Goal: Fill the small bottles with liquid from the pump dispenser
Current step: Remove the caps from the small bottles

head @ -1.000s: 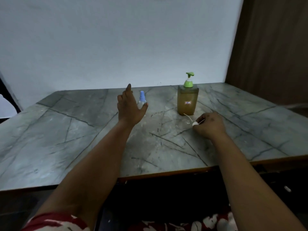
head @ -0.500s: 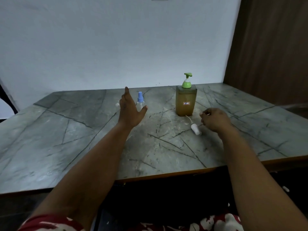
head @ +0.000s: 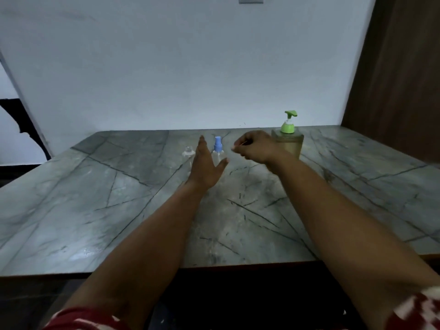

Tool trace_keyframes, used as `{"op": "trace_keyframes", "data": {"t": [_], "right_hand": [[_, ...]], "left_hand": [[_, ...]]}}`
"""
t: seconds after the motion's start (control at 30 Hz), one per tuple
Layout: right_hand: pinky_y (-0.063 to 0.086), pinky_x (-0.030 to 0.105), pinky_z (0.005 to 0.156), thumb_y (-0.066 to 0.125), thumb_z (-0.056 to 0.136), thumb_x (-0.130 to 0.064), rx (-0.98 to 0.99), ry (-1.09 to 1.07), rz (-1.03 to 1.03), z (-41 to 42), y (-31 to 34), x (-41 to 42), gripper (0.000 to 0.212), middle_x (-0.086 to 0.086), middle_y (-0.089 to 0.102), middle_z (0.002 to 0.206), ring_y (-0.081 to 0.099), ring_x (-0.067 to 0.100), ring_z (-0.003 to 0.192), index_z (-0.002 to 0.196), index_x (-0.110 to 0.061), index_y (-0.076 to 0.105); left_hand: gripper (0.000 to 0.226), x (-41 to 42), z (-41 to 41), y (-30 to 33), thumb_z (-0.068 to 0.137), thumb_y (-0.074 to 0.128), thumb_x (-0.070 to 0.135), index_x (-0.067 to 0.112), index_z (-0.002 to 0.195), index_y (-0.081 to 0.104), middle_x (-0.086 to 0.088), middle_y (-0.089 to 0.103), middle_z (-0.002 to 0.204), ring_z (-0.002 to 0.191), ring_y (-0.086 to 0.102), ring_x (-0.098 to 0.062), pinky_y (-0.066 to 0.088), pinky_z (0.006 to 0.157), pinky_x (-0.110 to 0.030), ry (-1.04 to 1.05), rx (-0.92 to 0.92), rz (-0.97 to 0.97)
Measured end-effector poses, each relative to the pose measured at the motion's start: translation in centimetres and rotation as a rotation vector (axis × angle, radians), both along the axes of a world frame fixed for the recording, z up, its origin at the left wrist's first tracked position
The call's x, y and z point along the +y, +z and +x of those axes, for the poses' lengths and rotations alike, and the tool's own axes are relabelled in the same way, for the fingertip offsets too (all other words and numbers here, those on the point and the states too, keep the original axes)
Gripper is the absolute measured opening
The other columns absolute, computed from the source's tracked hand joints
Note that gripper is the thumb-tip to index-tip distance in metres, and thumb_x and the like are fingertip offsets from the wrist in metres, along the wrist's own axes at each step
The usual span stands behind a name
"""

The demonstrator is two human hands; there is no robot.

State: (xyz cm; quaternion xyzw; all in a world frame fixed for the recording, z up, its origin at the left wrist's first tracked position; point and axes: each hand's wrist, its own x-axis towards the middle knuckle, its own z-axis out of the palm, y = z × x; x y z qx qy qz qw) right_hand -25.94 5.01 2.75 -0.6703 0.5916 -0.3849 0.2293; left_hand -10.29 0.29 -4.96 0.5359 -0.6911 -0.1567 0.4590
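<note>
Two hands are held over the marble table [head: 95, 198]: the left hand [head: 204, 165] is spread flat, the right hand [head: 256, 147] is curled, pinching something thin. Beside the left fingertips, two clear small bottles stand, the uncapped bottle [head: 188, 154] and the blue-capped bottle [head: 217, 150]. Beyond the right knuckles, an amber green-topped pump dispenser [head: 289, 136] is seen.

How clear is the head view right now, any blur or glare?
Head view: dim, flat light; right hand smeared by motion; clear bottle faint against the table; wide-angle bend at the edges; soft sheen near the front-left, no harsh glare.
</note>
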Motion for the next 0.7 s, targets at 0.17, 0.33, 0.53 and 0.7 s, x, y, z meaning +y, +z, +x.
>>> {"op": "trace_keyframes", "data": {"t": [0.17,0.33,0.53,0.7], "right_hand": [[0.042,0.015,0.064,0.078,0.071,-0.048,-0.147,-0.127,-0.043,4.3,-2.2,-3.2,0.050,-0.004,0.060,0.094,0.057,0.010,0.086,0.106,-0.015,0.064],[0.039,0.013,0.066,0.078,0.075,-0.040,-0.218,-0.253,-0.144,6.5,-4.2,-4.6,0.039,0.001,0.066,0.094,0.056,0.009,0.080,0.098,-0.011,0.066],[0.040,0.013,0.066,0.073,0.081,-0.032,-0.244,-0.261,-0.218,6.6,-5.3,-5.5,0.029,0.005,0.066,0.095,0.054,0.010,0.079,0.095,-0.007,0.065],[0.039,0.020,0.074,0.058,0.094,-0.027,-0.154,-0.214,-0.220,6.2,-5.3,-6.0,0.026,0.009,0.067,0.106,0.056,0.015,0.088,0.107,-0.006,0.066]], "left_hand": [[0.069,-0.5,0.1,-0.5,0.084,0.073,0.024,0.005,0.140,0.037,-0.015,0.054,0.136,0.124,0.053,-0.027,0.045,0.100,-0.035,0.003,0.054,-0.018],[0.032,-0.8,0.9,-0.6,0.083,0.071,0.011,0.007,0.113,0.062,-0.012,0.070,0.100,0.089,0.067,-0.026,0.054,0.083,-0.045,-0.046,0.081,-0.032],[0.022,-0.9,0.9,-0.3,0.084,0.072,0.017,0.006,0.100,0.063,-0.008,0.069,0.096,0.081,0.060,-0.017,0.044,0.068,-0.022,-0.011,0.081,0.035],[0.021,-1.1,1.0,-0.3,0.082,0.072,0.015,0.004,0.099,0.064,-0.007,0.069,0.094,0.079,0.057,-0.013,0.035,0.055,-0.003,-0.007,0.065,0.026]]}}
